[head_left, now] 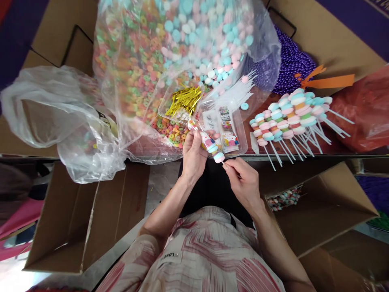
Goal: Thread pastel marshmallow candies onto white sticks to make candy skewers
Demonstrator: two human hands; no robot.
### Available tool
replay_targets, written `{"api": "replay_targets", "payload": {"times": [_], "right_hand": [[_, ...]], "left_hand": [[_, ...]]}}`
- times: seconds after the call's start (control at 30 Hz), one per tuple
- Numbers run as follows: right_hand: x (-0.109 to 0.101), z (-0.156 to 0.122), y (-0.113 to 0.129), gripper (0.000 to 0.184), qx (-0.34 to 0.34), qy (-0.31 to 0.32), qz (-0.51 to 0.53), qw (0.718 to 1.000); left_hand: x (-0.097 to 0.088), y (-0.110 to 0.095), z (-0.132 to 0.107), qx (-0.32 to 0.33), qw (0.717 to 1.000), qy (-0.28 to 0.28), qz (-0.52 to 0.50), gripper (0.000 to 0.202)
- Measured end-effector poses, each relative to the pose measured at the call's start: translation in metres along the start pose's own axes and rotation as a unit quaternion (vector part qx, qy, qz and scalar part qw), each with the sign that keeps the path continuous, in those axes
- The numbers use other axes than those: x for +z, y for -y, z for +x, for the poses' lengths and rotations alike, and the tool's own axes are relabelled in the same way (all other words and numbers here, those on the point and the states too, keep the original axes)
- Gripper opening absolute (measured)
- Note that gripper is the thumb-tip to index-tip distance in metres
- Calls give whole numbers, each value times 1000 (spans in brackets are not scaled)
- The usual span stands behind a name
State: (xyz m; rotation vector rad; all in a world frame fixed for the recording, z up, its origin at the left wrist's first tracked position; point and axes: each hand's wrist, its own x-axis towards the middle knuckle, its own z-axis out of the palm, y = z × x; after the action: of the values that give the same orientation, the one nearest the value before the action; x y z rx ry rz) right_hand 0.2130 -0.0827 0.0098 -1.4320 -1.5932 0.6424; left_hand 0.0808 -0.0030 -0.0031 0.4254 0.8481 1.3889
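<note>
My left hand [194, 156] is closed on a small clear bag [207, 140] with a colourful print. Just right of it, my right hand [242, 178] pinches the white stick of a candy skewer [218, 157]. Pink, white and blue candies show at the skewer's lower end; its upper part is at the printed bag, and how far inside it reaches I cannot tell. Beyond my hands sits a clear plastic tray [241, 129] with printed bags or labels [226, 121] in it. Gold twist ties [185, 99] fill another clear container at its left.
Large clear bags hold ring candies [133, 77] and pastel candies [197, 28]. Loose white sticks [243, 89] lie behind the tray. Finished skewers [291, 113] are piled on the right, near purple beads [282, 61]. Cardboard boxes [112, 207] stand below the table edge on both sides.
</note>
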Motion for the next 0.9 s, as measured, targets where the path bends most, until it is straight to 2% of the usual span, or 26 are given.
{"api": "replay_targets", "payload": {"times": [0.2, 0.3, 0.4, 0.5, 0.6, 0.7, 0.9], "right_hand": [[0, 4, 1, 18, 129, 8, 94, 987], [3, 6, -1, 20, 167, 27, 127, 978], [7, 4, -3, 18, 149, 12, 101, 984], [8, 1, -4, 17, 99, -7, -2, 995], [8, -1, -4, 36, 60, 37, -75, 995], [9, 0, -3, 48, 37, 82, -64, 994], [17, 0, -1, 51, 21, 78, 19, 997]], "left_hand": [[0, 4, -3, -24, 999, 40, -3, 44], [1, 6, -6, -21, 999, 48, 4, 46], [3, 7, -7, -17, 998, 53, 0, 46], [3, 6, -6, -13, 999, 47, 0, 45], [3, 2, -5, -6, 999, 47, 2, 42], [2, -1, -4, -9, 998, 56, -6, 39], [3, -2, -3, -18, 999, 50, -7, 32]]}}
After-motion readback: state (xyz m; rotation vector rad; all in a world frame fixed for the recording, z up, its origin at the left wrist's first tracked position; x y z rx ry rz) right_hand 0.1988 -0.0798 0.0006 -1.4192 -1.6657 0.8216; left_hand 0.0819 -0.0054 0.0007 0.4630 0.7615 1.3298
